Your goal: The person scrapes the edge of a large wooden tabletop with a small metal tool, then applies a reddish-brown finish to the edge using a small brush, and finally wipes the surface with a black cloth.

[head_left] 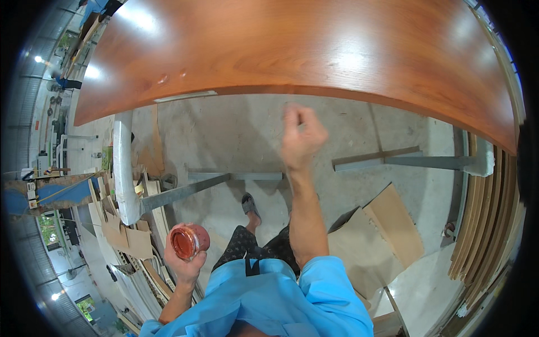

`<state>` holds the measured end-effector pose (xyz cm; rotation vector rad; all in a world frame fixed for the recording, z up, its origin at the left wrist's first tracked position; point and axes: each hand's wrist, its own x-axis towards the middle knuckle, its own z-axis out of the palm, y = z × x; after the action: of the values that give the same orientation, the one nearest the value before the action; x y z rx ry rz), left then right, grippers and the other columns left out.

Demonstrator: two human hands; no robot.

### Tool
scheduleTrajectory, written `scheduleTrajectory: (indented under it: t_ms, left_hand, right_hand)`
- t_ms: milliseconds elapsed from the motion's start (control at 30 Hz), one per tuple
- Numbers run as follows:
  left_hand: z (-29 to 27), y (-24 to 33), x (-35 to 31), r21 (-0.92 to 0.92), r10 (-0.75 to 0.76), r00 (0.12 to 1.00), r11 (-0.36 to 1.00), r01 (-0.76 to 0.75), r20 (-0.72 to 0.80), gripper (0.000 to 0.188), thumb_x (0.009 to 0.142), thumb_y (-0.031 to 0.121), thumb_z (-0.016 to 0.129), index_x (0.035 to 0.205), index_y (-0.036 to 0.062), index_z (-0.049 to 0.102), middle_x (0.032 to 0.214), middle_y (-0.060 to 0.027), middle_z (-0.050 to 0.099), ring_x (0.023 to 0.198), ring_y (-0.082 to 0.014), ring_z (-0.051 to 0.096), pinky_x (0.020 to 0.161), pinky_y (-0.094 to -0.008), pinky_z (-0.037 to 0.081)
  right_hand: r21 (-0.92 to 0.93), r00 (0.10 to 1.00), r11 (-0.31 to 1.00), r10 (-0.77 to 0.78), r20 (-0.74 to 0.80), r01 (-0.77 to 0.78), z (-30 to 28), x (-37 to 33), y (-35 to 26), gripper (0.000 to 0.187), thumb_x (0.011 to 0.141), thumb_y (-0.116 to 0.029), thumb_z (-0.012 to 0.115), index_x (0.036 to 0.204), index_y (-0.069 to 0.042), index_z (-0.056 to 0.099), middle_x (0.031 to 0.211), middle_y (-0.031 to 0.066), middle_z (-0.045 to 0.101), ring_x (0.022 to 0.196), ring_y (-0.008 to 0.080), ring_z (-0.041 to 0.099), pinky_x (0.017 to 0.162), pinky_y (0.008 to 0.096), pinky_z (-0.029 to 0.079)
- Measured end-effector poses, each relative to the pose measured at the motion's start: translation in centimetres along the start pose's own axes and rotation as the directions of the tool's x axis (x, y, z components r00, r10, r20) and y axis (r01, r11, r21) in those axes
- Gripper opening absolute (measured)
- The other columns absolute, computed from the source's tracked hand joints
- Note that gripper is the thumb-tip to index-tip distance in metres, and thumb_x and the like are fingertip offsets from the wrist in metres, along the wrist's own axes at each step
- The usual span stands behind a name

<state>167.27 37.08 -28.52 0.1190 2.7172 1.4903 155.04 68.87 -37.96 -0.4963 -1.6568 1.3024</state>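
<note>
A reddish-brown wood-grain panel (314, 50) stretches across the far side, its glossy face catching the lights. Along its near edge, left of centre, runs a short pale strip (186, 96). My left hand (182, 267) is wrapped round a small round pot of red-brown paint (185, 242), smeared about its rim and held low at the left. Just below the panel's near edge, my right hand (302, 137) is closed in a pinch and slightly blurred. Whatever its fingertips may hold is too small or hidden to make out.
Padded metal stand arms (126, 168) carry the panel at the left and right, their feet (236, 176) on the concrete floor. Cardboard sheets (387, 230) lie at the lower right. Stacked boards (485, 219) stand at the right, wood offcuts (129, 238) at the left.
</note>
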Motion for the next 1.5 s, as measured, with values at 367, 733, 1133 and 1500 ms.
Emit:
scheduleTrajectory:
  t_ms: [367,733,1133,1500]
  left_hand:
    - [0.5,-0.6,-0.2,0.01,-0.031,0.998,0.999,0.03,0.051,0.077,0.065,0.029,0.079,0.13,-0.0031,0.055,0.119,-0.0168,0.066,0.111,-0.0269,0.064,0.1,-0.0392,0.05]
    - [1.5,-0.3,-1.0,0.014,0.013,0.998,1.0,-0.014,0.069,0.077,0.068,0.032,0.081,0.13,-0.004,0.053,0.119,-0.0176,0.066,0.112,-0.027,0.064,0.099,-0.0398,0.05]
    - [-1.4,-1.5,-2.8,-0.041,-0.026,0.999,0.999,0.025,-0.025,0.078,0.068,0.032,0.085,0.13,-0.0044,0.054,0.121,-0.0172,0.065,0.111,-0.0271,0.065,0.099,-0.039,0.05]
    - [-13.2,-9.4,-2.5,-0.049,-0.011,0.983,0.999,0.002,-0.183,0.072,0.058,0.012,0.074,0.126,-0.005,0.056,0.115,-0.0172,0.067,0.106,-0.029,0.067,0.096,-0.039,0.053]
  right_hand:
    - [-0.175,0.984,0.974,-0.161,-0.082,0.145,-3.2,1.3,1.4,0.009,0.087,-0.003,0.075,0.084,-0.001,0.067,0.07,0.0051,0.063,0.062,0.0143,0.056,0.059,0.0293,0.045]
    - [-0.266,0.885,0.956,-0.015,-0.465,-0.123,-10.0,5.0,2.2,0.01,0.09,-0.005,0.072,0.084,0.0,0.065,0.072,0.0033,0.063,0.063,0.0113,0.052,0.06,0.0284,0.044]
    - [0.034,0.91,0.979,-0.201,0.362,0.203,6.0,-2.5,-2.4,0.007,0.086,-0.009,0.072,0.087,-0.005,0.067,0.072,0.0121,0.064,0.062,0.0236,0.06,0.061,0.0371,0.048]
    - [-0.072,0.979,0.988,0.125,-0.164,-0.138,8.6,-4.3,-3.8,0.016,0.102,-0.012,0.058,0.098,-0.001,0.068,0.061,0.0023,0.055,0.056,0.0081,0.05,0.053,0.0267,0.041]
